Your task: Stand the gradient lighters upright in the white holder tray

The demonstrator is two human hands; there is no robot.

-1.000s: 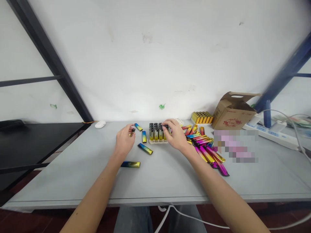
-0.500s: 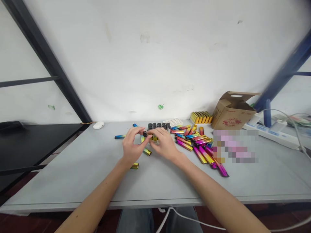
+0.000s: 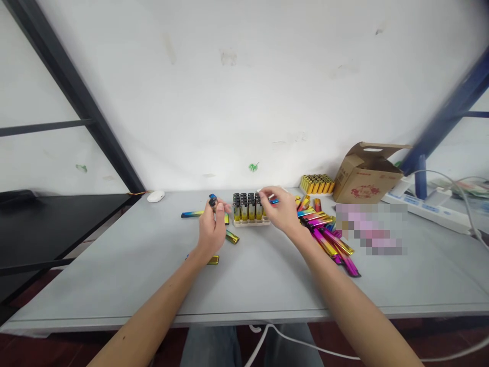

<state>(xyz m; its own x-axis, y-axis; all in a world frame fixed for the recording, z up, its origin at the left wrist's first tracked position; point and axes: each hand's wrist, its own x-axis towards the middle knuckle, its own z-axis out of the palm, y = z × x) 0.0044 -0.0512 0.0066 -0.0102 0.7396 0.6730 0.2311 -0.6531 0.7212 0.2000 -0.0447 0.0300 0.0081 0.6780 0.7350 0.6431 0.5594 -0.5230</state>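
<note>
My left hand is closed around a slim black-topped lighter, whose lower part is hidden in the fingers. In front of the wall, a white tray holds rows of upright lighters with black tops and yellow see-through bodies. At the tray's right side, my right hand has its fingertips pinched together by the end lighters; anything between them is hidden. Several shiny rainbow-coloured sleeves or cases lie near the left hand, among them a blue-yellow one and a gold-ended one.
A heap of pink, yellow and blue shiny pieces spreads right of the right hand. Behind it are a block of yellow cylinders, an open cardboard box and a white power strip. A white earbud case sits at the back left.
My hands were close together in front of the tray and have moved apart. The left went slightly left with the black-topped lighter; the right moved to the tray's right side, uncovering the tray.
</note>
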